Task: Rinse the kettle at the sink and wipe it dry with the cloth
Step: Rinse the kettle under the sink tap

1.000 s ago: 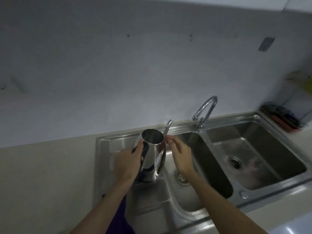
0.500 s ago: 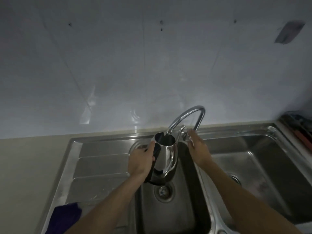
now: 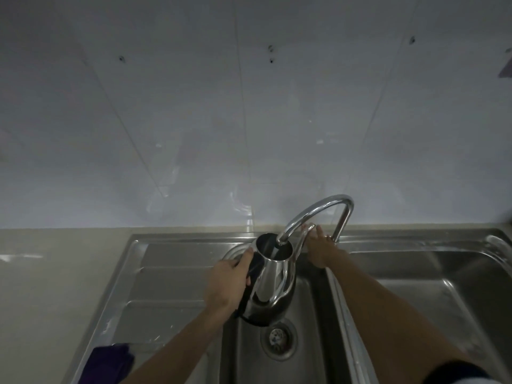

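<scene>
A shiny steel kettle [image 3: 273,281] with a black handle hangs over the left sink basin [image 3: 304,353], its open mouth right under the faucet spout [image 3: 310,214]. My left hand [image 3: 228,284] grips the black handle on the kettle's left side. My right hand [image 3: 321,249] reaches behind the kettle's thin spout to the faucet's base, fingers on the lever. I cannot tell whether water is running. A purple cloth [image 3: 106,364] lies on the drainboard at the lower left.
A ribbed steel drainboard [image 3: 166,286] lies left of the basin and a second basin [image 3: 432,300] to the right. A beige counter [image 3: 55,286] runs along the left. The tiled wall [image 3: 249,120] stands close behind the faucet.
The view has swung left and down over the sink. The kettle moved under the faucet spout, and my right hand went from the kettle's spout to the faucet lever.
</scene>
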### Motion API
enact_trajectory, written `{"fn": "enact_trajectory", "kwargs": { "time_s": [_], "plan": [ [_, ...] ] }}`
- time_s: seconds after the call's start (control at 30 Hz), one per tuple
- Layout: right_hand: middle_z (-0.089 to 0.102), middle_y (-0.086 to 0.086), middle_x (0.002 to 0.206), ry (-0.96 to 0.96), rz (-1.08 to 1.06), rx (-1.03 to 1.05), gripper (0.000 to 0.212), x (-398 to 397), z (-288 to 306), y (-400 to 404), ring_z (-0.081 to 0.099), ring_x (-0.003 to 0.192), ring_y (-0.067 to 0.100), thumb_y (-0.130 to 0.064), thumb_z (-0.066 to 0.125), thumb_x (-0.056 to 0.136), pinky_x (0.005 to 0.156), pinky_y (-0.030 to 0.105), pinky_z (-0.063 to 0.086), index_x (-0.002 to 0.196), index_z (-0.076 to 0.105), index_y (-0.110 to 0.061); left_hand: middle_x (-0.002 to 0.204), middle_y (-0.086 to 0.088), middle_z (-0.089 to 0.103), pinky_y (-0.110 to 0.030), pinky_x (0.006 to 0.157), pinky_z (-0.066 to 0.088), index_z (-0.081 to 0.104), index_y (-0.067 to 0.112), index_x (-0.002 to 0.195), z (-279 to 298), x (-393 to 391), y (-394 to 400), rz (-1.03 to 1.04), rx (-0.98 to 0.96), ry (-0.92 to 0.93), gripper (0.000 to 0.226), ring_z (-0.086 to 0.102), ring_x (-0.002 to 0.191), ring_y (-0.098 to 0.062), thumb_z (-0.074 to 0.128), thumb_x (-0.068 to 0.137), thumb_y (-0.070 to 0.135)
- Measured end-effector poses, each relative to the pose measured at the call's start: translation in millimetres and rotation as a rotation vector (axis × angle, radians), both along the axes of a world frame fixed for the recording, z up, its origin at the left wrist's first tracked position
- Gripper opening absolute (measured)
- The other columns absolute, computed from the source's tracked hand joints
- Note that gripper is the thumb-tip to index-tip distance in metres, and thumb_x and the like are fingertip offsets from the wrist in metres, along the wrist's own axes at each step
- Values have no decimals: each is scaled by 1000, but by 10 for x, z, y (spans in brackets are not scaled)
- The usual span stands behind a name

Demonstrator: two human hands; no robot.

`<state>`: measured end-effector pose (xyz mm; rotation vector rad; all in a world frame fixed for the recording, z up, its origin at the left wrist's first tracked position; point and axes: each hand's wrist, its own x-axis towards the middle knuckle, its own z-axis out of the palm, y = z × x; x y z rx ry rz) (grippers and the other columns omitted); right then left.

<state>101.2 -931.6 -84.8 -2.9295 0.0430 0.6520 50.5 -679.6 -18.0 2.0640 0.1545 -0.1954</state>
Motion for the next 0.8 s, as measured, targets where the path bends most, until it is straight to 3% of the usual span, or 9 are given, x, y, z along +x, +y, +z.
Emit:
{"fn": "enact_trajectory", "kwargs": {
  "time_s": [0.07, 0.13, 0.2, 0.27, 0.37, 0.47, 0.53, 0.67, 0.8],
  "plan": [
    [-1, 10, 163, -2, -23, 16, 63, 29, 15, 33, -6, 149, 33, -2, 38, 94, 119, 50, 9, 152, 15, -9, 32, 5, 52, -20, 49, 38, 59, 28, 36, 7, 23, 22, 6, 26, -13, 64, 51, 31, -3, 48, 87, 65],
    [23, 14, 159, -126, -123, 131, 55, -4, 25, 59, 15, 148, 36, -2, 39, 92, 118, 48, 19, 146, 33, -8, 33, 5, 53, -20, 47, 37, 60, 29, 36, -10, 45, 49, 3, 53, -19, 63, 52, 31, -2, 49, 88, 63],
    [58, 20, 131, -361, -355, 322, 44, -144, 27, 108, 51, 125, 40, 0, 44, 89, 104, 44, 41, 130, 54, -12, 33, 5, 54, -16, 43, 36, 60, 31, 35, -23, 65, 70, -7, 54, -9, 63, 52, 31, -2, 50, 89, 61],
    [72, 15, 102, -562, -630, 483, 27, -337, 60, 187, 65, 100, 36, 0, 49, 88, 86, 35, 50, 104, 67, -12, 33, 7, 53, -15, 42, 36, 59, 33, 34, -29, 92, 76, -20, 59, 4, 63, 51, 30, -1, 48, 90, 61],
    [75, 6, 90, -772, -746, 640, 27, -584, 119, 332, 69, 87, 23, 10, 51, 85, 81, 20, 46, 85, 70, -9, 32, 6, 53, -22, 49, 36, 57, 25, 34, -37, 157, 84, -22, 113, 28, 68, 49, 28, -2, 46, 88, 64],
    [76, 2, 92, -846, -672, 704, 31, -714, 247, 457, 68, 80, 13, 13, 51, 85, 75, 8, 45, 86, 72, -10, 33, 5, 53, -24, 52, 38, 54, 18, 35, -23, 208, 84, -23, 127, 47, 69, 49, 28, -4, 47, 86, 64],
    [75, 2, 95, -857, -644, 729, 30, -759, 310, 516, 68, 76, 15, 12, 50, 88, 74, 11, 49, 91, 72, -9, 33, 6, 54, -24, 52, 37, 55, 19, 34, -9, 239, 89, -21, 125, 43, 68, 49, 28, -3, 48, 84, 64],
    [74, 3, 98, -834, -660, 783, 27, -807, 404, 628, 70, 81, 22, 7, 51, 91, 79, 34, 55, 101, 72, -8, 34, 5, 55, -25, 53, 39, 59, 26, 35, -6, 271, 126, -37, 81, 39, 63, 50, 29, -3, 48, 82, 66],
    [73, -1, 101, -805, -681, 823, 28, -836, 469, 722, 65, 89, 10, 4, 51, 92, 85, 22, 51, 105, 72, -9, 36, 4, 56, -25, 56, 43, 60, 26, 37, -13, 264, 175, -64, 50, 41, 61, 51, 32, -6, 47, 80, 67]
  ]
}}
